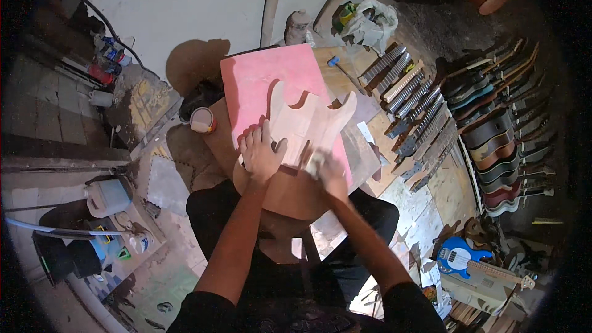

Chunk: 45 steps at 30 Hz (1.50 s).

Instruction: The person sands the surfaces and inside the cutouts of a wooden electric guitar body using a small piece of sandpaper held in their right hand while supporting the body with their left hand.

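Observation:
An unfinished, pale wooden electric guitar body with two horns and cut cavities lies in front of me, its upper part over a pink sheet. My left hand rests on the body's left side, fingers spread and flat. On the lower right part of the body, my right hand is blurred by motion. Its fingers are bent around something pale at their tips, too smeared to name. The palms and the undersides of the fingers are hidden.
Several guitar necks lie in a row at the right. Beyond them hang or stand several finished guitars. A blue bass guitar lies lower right. A tub stands left of the sheet, and a blue-headed hammer lies behind it.

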### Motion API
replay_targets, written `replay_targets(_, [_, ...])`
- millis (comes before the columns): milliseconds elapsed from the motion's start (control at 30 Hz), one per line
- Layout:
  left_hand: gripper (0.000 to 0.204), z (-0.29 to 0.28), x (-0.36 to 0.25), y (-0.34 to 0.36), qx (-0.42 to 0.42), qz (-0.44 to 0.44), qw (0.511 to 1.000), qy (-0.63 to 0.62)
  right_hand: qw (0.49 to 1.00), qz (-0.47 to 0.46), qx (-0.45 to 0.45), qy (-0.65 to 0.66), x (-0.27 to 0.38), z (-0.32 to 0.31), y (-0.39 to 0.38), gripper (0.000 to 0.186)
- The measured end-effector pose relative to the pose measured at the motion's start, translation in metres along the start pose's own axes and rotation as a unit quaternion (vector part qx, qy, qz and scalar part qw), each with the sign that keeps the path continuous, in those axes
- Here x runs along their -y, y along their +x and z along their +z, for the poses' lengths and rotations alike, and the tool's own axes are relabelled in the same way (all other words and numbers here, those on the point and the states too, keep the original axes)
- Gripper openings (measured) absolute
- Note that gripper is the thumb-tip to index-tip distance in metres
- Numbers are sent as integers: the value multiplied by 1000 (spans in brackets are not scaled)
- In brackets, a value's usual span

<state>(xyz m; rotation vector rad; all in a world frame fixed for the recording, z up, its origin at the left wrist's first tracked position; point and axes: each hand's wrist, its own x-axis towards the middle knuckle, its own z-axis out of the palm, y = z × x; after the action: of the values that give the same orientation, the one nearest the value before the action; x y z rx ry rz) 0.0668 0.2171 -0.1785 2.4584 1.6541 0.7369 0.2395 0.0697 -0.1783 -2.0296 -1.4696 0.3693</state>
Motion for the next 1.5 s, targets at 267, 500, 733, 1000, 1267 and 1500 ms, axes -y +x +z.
replay_targets(267, [78, 31, 10, -10, -70, -7, 997, 3, 997, -50, 16, -62, 6, -16, 14, 32])
replay_targets(500, [76, 27, 3, -5, -49, -8, 999, 17, 979, 112, 157, -72, -7, 7, -4, 40])
replay_targets(733, [79, 31, 6, -5, -40, -15, 999, 1, 985, -69, -10, -156, 0, -10, 62, 40])
replay_targets(1000, [72, 13, -6, 3, -14, -23, 999, -29, 994, -79, 19, -70, -39, 20, -8, 34])
replay_targets(1267, [72, 10, 0, 0, -11, -23, 1000, -8, 994, 102, 4, -38, 17, -18, 106, 25])
replay_targets(1500, [75, 14, 4, 0, 10, -20, 999, -34, 989, -78, 81, -101, 23, -23, 61, 30])
